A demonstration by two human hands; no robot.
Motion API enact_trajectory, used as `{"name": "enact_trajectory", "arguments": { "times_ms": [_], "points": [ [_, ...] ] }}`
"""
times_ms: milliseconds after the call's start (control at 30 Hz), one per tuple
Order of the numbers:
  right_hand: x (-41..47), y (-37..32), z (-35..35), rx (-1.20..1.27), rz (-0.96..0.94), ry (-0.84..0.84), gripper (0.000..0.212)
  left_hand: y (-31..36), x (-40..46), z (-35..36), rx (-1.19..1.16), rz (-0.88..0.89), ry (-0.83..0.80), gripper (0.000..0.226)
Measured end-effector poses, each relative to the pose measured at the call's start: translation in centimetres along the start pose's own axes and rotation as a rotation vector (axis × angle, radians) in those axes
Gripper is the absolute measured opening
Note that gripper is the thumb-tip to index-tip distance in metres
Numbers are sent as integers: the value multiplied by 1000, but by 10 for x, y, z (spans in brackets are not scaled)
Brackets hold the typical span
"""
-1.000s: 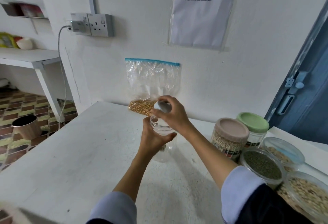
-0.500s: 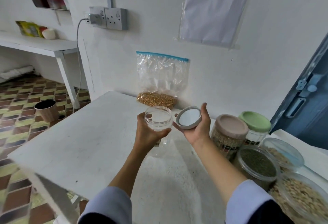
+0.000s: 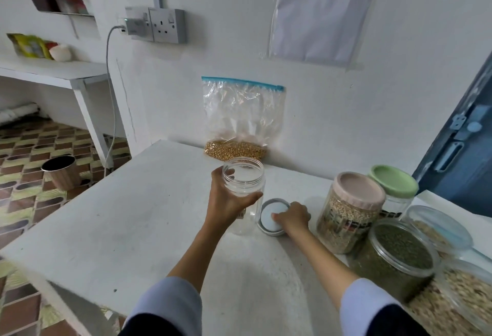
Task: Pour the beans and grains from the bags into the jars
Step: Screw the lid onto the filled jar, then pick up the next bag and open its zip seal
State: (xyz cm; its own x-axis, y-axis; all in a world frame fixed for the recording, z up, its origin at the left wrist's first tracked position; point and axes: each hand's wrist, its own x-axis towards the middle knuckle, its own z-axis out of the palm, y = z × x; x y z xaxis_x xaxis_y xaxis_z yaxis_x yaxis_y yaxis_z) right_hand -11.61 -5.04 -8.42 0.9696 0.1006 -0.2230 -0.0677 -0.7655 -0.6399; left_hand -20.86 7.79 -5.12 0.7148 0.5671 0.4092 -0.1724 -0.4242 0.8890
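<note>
the left hand (image 3: 229, 202) grips an empty clear jar (image 3: 244, 192), fingers and thumb curled round its upper wall just under the threaded, open mouth; the jar stands upright on the white table (image 3: 133, 216), and a small label low on its side is hidden behind the hand and cannot be read. just beside it, to the right, its lid (image 3: 267, 218) lies upside down on the table, white inside with a grey rim. the right hand (image 3: 292, 216) rests on the lid's right part with fingers curled down onto it; whether they pinch the rim or only press on it cannot be told.

against the wall behind the jar leans a clear bag (image 3: 243, 120) with a blue zip strip, holding a shallow layer of yellow-brown grains at the bottom.

at the right stand filled jars: one with a pink lid (image 3: 359, 189) full of pale grains, its dark label band too blurred to read, one with a green lid (image 3: 394, 180) behind it, an open jar of green beans (image 3: 399, 253), and two more with pale beans at the frame's edge.

a printed sheet (image 3: 319, 16) in a plastic sleeve hangs on the wall; its lines are too small to read. left of it sits a double wall socket (image 3: 159, 25) with a charger plugged in.
</note>
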Motion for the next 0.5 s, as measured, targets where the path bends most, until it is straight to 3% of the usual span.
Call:
{"name": "enact_trajectory", "arguments": {
  "times_ms": [133,267,433,500],
  "points": [
    [11,-17,0,-312,44,-40,53,-20,17,-10,32,-38,-105,87],
    [21,-26,-1,-445,93,-73,59,-29,30,-19,-35,-13,-181,95],
    [49,-52,-17,-350,51,-23,47,-39,35,-20,-97,26,-343,104],
    [56,-63,-28,-202,-3,29,34,-42,38,-22,-133,23,-380,104]
  ]
}}
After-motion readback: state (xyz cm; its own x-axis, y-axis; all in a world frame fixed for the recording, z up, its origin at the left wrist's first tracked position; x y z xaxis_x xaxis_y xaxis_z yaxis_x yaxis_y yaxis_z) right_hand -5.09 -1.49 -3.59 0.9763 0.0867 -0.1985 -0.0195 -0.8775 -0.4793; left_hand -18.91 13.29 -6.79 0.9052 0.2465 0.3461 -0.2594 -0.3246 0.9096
